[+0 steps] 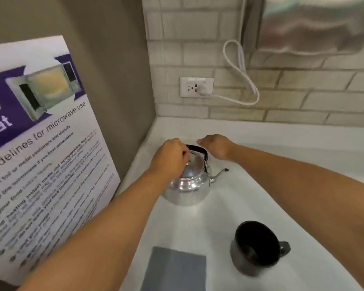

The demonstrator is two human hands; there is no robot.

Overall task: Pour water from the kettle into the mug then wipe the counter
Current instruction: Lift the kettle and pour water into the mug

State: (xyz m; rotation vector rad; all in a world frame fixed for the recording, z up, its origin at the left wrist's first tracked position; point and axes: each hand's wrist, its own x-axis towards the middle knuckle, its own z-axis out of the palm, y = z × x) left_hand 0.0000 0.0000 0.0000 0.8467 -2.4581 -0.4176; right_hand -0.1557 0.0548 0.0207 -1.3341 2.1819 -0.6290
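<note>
A shiny metal kettle [187, 185] with a black handle and a thin spout pointing right stands on the white counter [282, 175] near the left corner. My left hand [170, 158] rests on top of its lid, fingers curled around the lid knob. My right hand [215, 147] hovers just behind and to the right of the black handle, fingers loosely bent, holding nothing. A black mug [255, 247] stands at the front right, its handle to the right. A grey folded cloth [173, 269] lies flat at the front edge, left of the mug.
A large microwave-guidelines poster [40, 154] leans against the brown wall at the left. A white wall socket [196, 87] with a plugged white cord [240, 70] sits on the tiled back wall. A metal appliance [313, 24] hangs at the top right.
</note>
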